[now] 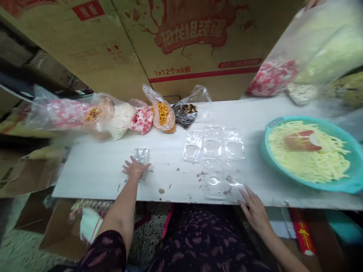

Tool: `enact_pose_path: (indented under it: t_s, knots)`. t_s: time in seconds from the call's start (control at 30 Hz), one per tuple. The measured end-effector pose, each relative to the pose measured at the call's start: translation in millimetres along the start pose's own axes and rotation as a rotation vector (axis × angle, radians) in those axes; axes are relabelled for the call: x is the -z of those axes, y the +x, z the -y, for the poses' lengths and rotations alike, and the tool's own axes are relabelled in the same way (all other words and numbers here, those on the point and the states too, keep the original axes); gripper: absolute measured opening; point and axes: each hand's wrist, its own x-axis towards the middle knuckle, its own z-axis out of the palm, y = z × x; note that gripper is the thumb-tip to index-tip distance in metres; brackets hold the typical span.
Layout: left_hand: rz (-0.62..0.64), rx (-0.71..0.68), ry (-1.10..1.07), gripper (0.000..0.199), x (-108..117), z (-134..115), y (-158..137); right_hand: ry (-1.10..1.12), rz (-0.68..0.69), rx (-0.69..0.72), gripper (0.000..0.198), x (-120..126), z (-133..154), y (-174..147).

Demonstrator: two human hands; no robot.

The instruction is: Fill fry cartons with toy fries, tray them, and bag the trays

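Note:
My left hand [134, 167] lies with fingers spread over a clear plastic tray [142, 153] on the left of the table. The palm hides part of that tray, and whether it is one or a stack I cannot tell. At the front edge, my right hand [253, 207] has its fingers apart and nothing in them. It is nearest to a clear plastic tray [235, 170], and I cannot tell if they touch. Several more clear trays lie side by side in two rows, among them a left one [193, 146] and a back middle one [212, 143].
Along the back stand plastic bags of small pieces: pink-white [143, 120], yellow [163, 113], dark [185, 115]. On the right, a turquoise basin [266, 145] holds pale fry-shaped pieces and a red carton [303, 141]. Large bags [320, 56] and cardboard boxes [198, 85] rise behind.

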Motion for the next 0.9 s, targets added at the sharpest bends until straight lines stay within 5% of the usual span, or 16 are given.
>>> enact_pose_path:
  t_s: [0.13,0.23,0.3,0.37,0.43,0.5,0.73,0.9]
  knots:
    - [0.053,-0.042,-0.068,0.117,-7,3,24,0.162,0.055,-0.105,0.035,-11,61,12]
    - [0.157,-0.179,-0.340,0.102,2,-11,2,0.450,0.177,-0.168,0.027,-27,117,47]
    - [0.420,-0.335,-0.711,0.088,9,-24,-33,0.691,0.241,-0.220,0.024,-39,156,77]
    - [0.748,-0.349,-1.094,0.072,13,-36,-74,0.885,0.258,-0.288,0.025,-51,191,104]
    - [1.043,-0.250,-1.311,0.058,11,-44,-112,0.986,0.281,-0.300,0.026,-61,215,123]
    - [1.187,-0.101,-1.451,0.042,7,-47,-140,1.024,0.294,-0.292,0.021,-68,227,131]
    - [1.240,0.147,-1.693,0.043,-3,-54,-181,1.191,0.380,-0.392,0.025,-59,220,123]
    - [1.128,0.225,-1.826,0.038,-6,-60,-206,1.253,0.463,-0.358,0.037,-51,205,123]
